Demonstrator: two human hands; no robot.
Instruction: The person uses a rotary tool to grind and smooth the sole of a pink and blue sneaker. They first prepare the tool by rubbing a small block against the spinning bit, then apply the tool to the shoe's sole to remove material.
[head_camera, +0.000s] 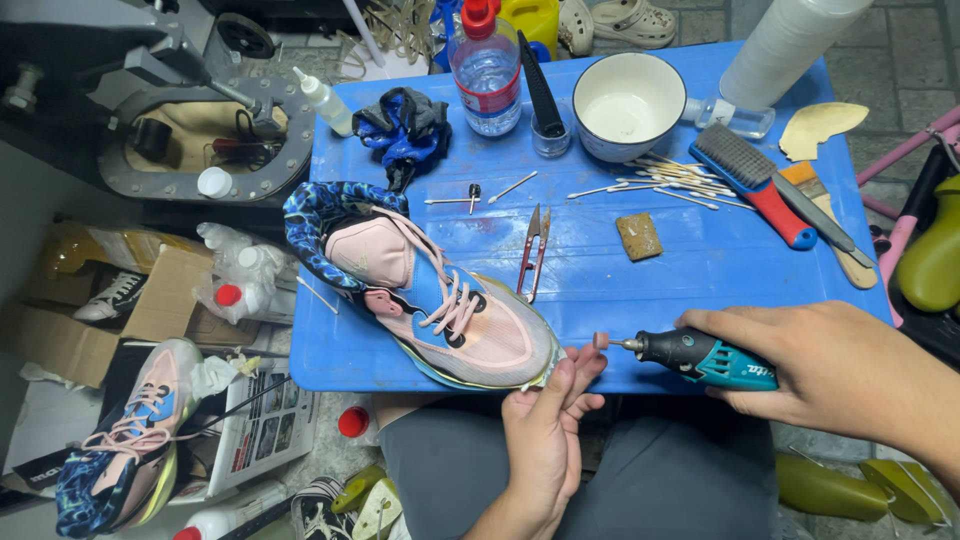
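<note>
On the blue plastic tabletop (640, 290), my left hand (545, 435) pinches the toe of the pink-and-blue laced sneaker (425, 290); my right hand (830, 370) grips the black-and-teal rotary tool (700, 357) beside it.

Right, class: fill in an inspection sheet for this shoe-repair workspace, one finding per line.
Surface: blue plastic tray table, scuffed.
Job's things: pink and blue sneaker lying on the near edge; black and teal rotary tool, small pink grinding tip near the toe.
Clutter: red thread snips, cotton swabs, white bowl, water bottle, red-handled wire brush.
Grippers: left hand steadies the toe; right hand grips the tool.
Cables: nothing seen.
Surroundings: matching sneaker on the floor, cardboard boxes.
</note>
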